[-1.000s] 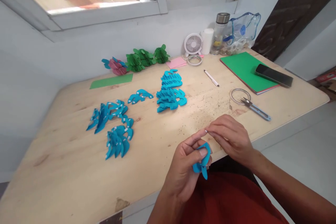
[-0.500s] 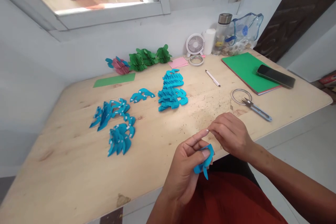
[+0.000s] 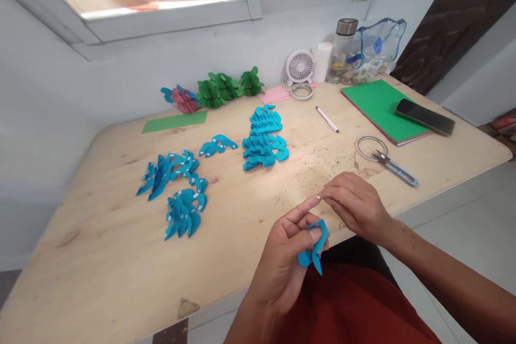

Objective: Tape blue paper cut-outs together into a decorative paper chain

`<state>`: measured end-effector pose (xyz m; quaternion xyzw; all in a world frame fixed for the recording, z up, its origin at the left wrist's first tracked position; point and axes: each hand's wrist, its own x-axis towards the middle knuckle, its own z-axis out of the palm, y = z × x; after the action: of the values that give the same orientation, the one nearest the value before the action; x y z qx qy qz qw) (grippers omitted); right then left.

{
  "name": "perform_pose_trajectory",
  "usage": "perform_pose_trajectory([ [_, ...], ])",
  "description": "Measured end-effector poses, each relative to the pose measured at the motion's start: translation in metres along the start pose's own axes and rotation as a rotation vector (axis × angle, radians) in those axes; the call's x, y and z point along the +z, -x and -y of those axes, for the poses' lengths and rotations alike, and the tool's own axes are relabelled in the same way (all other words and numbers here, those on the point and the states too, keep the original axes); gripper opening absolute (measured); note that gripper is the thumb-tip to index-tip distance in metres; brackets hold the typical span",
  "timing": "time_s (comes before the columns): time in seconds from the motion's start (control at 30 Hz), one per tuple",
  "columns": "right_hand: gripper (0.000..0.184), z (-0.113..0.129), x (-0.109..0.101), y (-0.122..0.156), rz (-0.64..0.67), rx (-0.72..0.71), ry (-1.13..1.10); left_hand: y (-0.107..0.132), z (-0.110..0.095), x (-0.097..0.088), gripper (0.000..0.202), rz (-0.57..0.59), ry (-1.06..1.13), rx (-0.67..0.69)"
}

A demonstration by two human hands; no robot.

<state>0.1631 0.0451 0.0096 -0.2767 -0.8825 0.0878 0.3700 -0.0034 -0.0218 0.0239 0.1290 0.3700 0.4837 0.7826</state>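
My left hand [image 3: 286,258] is closed on a blue paper cutout [image 3: 312,250] held over the near edge of the wooden table [image 3: 100,269]. My right hand [image 3: 355,207] pinches its fingertips against the tip of my left index finger; what it holds there is too small to name. Farther back on the table lie a stack of blue cutouts [image 3: 264,140], a single blue piece [image 3: 217,145] and two fanned blue groups with white tabs [image 3: 169,169] [image 3: 183,212].
Thread snips [image 3: 393,166] and a tape ring [image 3: 368,146] lie to the right. A phone [image 3: 425,116] rests on a green notebook [image 3: 379,107]. A pen [image 3: 326,118], small fan [image 3: 300,67], bottle [image 3: 341,48], clear pouch [image 3: 377,48] and green paper shapes [image 3: 226,86] sit at the back.
The hands stay together near the table edge; the blue cutout has turned slightly in my left hand. The view shifted a little.
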Motion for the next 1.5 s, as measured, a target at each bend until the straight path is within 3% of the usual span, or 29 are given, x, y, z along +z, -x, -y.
perform_pose_trajectory([
  [0.07, 0.016, 0.005, -0.002, -0.003, -0.017, 0.115, -0.113, 0.000, 0.001, -0.001, 0.049, -0.040, -0.081, 0.035],
  [0.2, 0.014, 0.013, -0.004, -0.007, -0.055, 0.525, -0.308, 0.000, 0.005, -0.002, 0.048, -0.098, -0.319, 0.185],
  [0.3, 0.018, 0.018, -0.002, -0.010, 0.007, 0.740, -0.434, -0.001, 0.008, -0.002, 0.052, -0.107, -0.529, 0.269],
  [0.4, 0.023, 0.021, 0.002, -0.015, 0.031, 0.863, -0.551, -0.001, 0.010, -0.004, 0.057, -0.121, -0.674, 0.323],
  [0.6, 0.029, 0.024, 0.008, -0.022, -0.053, 0.997, -0.714, 0.001, 0.012, -0.009, 0.065, -0.101, -0.797, 0.388],
  [0.77, 0.019, 0.026, 0.015, -0.017, -0.095, 0.899, -0.565, 0.002, 0.010, -0.005, 0.062, -0.116, -0.775, 0.359],
  [0.93, 0.013, 0.028, 0.020, -0.009, -0.173, 0.622, -0.328, 0.005, 0.006, 0.001, 0.057, -0.098, -0.589, 0.272],
  [1.17, 0.012, 0.025, 0.015, -0.003, -0.270, 0.212, -0.042, 0.007, 0.005, 0.004, 0.043, 0.018, -0.177, 0.139],
  [1.3, 0.012, 0.021, 0.011, 0.003, -0.240, 0.159, 0.078, 0.005, 0.007, 0.004, 0.041, 0.057, -0.094, 0.084],
  [1.5, 0.013, 0.020, 0.008, 0.009, -0.214, 0.169, 0.118, 0.003, 0.008, 0.005, 0.038, 0.022, -0.095, 0.058],
])
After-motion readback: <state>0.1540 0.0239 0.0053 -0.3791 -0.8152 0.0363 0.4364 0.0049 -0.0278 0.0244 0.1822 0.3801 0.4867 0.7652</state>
